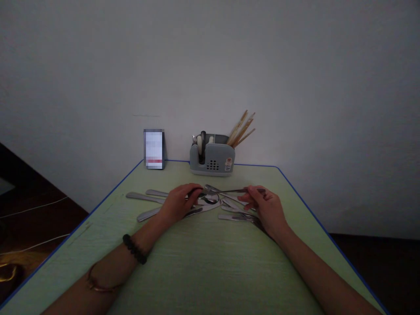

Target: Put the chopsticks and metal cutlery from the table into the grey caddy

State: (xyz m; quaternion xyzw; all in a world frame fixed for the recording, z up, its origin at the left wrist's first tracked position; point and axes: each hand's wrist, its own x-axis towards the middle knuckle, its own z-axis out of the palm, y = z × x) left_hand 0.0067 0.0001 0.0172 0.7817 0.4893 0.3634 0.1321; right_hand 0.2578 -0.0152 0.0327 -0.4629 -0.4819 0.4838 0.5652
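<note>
My right hand (267, 208) is closed in a pinch on the handle of a thin metal piece of cutlery (231, 190), held nearly level above the table. Its other end reaches the fingers of my left hand (179, 202), which are closed around that end; whether it is a fork or a spoon I cannot tell. Just below, a shiny spoon bowl (210, 199) shows beside my left fingertips. Several table knives lie to the left, one with its handle (147, 215) under my left wrist. More cutlery (233, 217) lies loosely by my right hand, partly hidden by it.
A grey holder (215, 159) with utensils and wooden chopsticks (243, 128) stands at the back against the wall. Left of it, a phone (154, 148) with a lit screen leans upright. The green table (203, 271) has a blue edge; white cables (36, 248) run beyond its left side.
</note>
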